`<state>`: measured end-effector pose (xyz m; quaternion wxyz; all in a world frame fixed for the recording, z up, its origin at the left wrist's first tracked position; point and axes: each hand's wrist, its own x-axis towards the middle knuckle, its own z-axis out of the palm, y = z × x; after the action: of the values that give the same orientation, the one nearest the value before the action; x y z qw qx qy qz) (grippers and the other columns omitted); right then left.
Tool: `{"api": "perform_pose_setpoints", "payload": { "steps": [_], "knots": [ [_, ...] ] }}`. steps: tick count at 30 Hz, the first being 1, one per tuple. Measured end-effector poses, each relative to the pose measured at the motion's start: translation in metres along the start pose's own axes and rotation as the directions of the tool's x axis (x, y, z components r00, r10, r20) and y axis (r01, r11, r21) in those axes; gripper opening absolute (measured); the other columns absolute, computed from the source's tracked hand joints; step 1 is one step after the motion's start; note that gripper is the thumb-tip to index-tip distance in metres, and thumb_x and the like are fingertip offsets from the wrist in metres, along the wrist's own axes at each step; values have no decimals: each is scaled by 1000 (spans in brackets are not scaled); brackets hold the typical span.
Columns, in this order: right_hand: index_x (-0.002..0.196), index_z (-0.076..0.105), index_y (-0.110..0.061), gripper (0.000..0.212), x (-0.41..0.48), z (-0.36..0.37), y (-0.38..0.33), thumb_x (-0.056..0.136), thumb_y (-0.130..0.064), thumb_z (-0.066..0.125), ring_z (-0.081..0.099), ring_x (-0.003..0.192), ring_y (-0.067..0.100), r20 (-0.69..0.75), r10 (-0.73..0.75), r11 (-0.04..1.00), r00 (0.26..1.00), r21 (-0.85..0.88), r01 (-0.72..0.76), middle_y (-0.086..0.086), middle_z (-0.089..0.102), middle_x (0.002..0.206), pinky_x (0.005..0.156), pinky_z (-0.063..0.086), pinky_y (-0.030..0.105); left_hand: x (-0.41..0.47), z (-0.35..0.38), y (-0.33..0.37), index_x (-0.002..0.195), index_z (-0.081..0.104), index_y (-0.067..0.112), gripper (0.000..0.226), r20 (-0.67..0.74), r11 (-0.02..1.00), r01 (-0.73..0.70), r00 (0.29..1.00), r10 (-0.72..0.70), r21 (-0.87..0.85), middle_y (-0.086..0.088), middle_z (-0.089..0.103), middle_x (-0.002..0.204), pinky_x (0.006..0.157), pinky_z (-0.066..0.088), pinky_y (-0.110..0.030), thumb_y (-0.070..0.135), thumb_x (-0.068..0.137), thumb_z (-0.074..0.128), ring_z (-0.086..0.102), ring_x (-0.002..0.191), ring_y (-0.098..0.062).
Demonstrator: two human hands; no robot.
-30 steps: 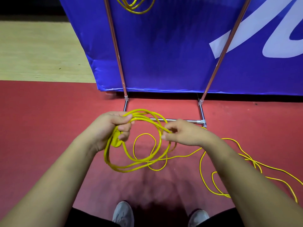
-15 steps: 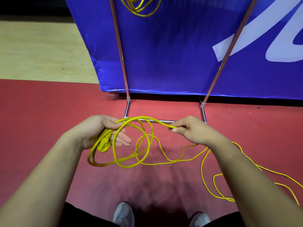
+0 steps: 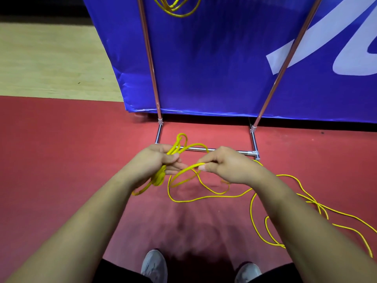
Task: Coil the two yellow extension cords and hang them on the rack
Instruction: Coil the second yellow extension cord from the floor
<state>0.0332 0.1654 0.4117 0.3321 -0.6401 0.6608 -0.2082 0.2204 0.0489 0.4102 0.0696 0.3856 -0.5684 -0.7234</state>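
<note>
Item: yellow extension cord (image 3: 158, 177), part-coiled. The gathered loops are clenched in the left hand (image 3: 161, 160), in front of the rack (image 3: 150, 58). The right hand (image 3: 224, 166) pinches the next strand between thumb and fingers. The loose remainder (image 3: 252, 207) trails right over the red floor (image 3: 61, 160), its loops crossing.
Second cord (image 3: 173, 6): coiled, hanging at the top edge of the view.
Risks: crossed floor loops may knot when drawn in; a strand may snag the rack's base bar (image 3: 212, 149); uneven loops may slip from the left grip.
</note>
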Motion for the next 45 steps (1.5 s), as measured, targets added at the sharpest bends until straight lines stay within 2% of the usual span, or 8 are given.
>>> {"api": "perform_pose_setpoints", "payload": {
  "steps": [4, 11, 15, 19, 24, 30, 40, 45],
  "knots": [
    [89, 74, -9, 15, 3, -4, -15, 93, -19, 63, 43, 53, 4, -100, -36, 997, 994, 57, 42, -10, 46, 54, 55, 34, 20, -7, 12, 1, 100, 63, 3, 17, 176, 1000, -12, 984, 10, 13, -29, 70, 94, 72, 58, -32, 11, 94, 49, 72, 86, -34],
    [79, 60, -6, 24, -2, -10, 4, 84, -25, 74, 53, 49, 14, -248, 112, 955, 962, 293, -36, 4, 57, 55, 50, 43, 32, -14, 9, 15, 80, 52, 1, 13, 147, 981, -31, 987, 60, -190, -5, 41, 48, 43, 41, -25, 14, 82, 50, 46, 39, -21],
    [82, 68, -7, 15, -12, -17, 22, 90, -20, 67, 51, 52, 13, -201, 142, 942, 969, 328, -70, 1, 56, 58, 57, 48, 42, -18, 4, 19, 82, 58, -1, 15, 141, 974, 22, 990, 10, -226, -18, 65, 63, 47, 54, -29, 13, 80, 52, 68, 56, -32],
    [94, 77, -13, 15, -12, -12, 9, 88, -25, 69, 44, 62, 4, -175, 83, 959, 981, 280, -31, 7, 63, 65, 60, 38, 25, -17, 7, 15, 96, 61, -2, 23, 176, 970, 66, 984, -24, -235, -30, 70, 87, 59, 60, -34, 15, 82, 53, 71, 78, -41],
    [87, 75, -15, 13, -5, 1, -19, 86, -28, 71, 45, 55, -1, -162, -47, 980, 986, 182, 76, -6, 59, 60, 56, 41, 22, -18, 16, 7, 96, 58, -3, 22, 255, 993, 50, 967, -22, -106, -14, 64, 65, 41, 46, -23, 16, 86, 53, 61, 46, -22],
    [70, 58, -13, 26, -2, -9, 35, 84, -30, 72, 38, 54, 8, -193, 113, 993, 975, 38, -108, 0, 47, 58, 55, 33, 30, -14, -5, 12, 83, 52, 3, 13, 171, 961, -10, 983, 60, -275, 3, 35, 50, 42, 26, -21, 16, 84, 55, 33, 35, -10],
    [95, 71, -15, 17, -7, -14, 41, 95, -28, 59, 44, 59, 22, -219, 108, 991, 970, 104, -87, 9, 55, 69, 58, 42, 37, -18, -20, 12, 80, 63, 0, 17, 146, 974, 75, 988, -44, -214, -19, 65, 68, 45, 49, -27, 13, 79, 54, 62, 47, -26],
    [96, 70, -8, 18, -4, -7, 11, 96, -21, 57, 39, 45, 4, -183, 24, 997, 983, 76, -10, -9, 36, 54, 47, 29, 14, -19, -12, 6, 84, 67, 0, 23, 224, 986, 69, 974, -35, -148, -14, 59, 64, 46, 46, -27, 18, 85, 52, 55, 44, -25]
  ]
}}
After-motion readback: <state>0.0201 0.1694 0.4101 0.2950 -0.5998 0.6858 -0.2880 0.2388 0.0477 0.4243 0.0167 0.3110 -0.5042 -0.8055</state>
